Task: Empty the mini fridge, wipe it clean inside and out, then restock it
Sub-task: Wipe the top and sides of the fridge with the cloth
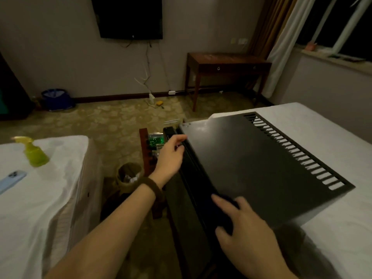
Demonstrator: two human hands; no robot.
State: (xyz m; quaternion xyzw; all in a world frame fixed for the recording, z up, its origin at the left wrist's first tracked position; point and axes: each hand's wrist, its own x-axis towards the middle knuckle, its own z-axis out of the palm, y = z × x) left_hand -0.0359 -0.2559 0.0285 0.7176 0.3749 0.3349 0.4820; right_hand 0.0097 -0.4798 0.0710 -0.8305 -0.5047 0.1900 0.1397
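The black mini fridge (251,164) stands on a white-covered bed (332,228) at the right of the scene, its flat top facing up with a row of vent slots (291,150) along the far right edge. The left hand (171,154) reaches out from the near left, forearm stretched diagonally across the gap between the beds, a dark band (152,187) round the wrist; its fingers curl over the top edge of the fridge door (181,178) near the far left corner, gripping that edge. The right hand (247,232) comes in from the near right, palm down, fingers spread and pressed on a dark cloth (227,206) that lies at the near left edge of the fridge top; the fingers lie flat on it rather than clenched around it. On the left, another white-covered bed (40,198) holds a yellow-green spray bottle (33,153) standing upright and a blue phone (11,181) lying flat, nearer than the bottle. Between the beds, on the floor, a small waste bin (128,176) sits just left of the left wrist, and some green-labelled packages (156,140) rest on a dark wooden surface just beyond the left hand, blurred. A wooden desk (227,65) stands against the far wall.
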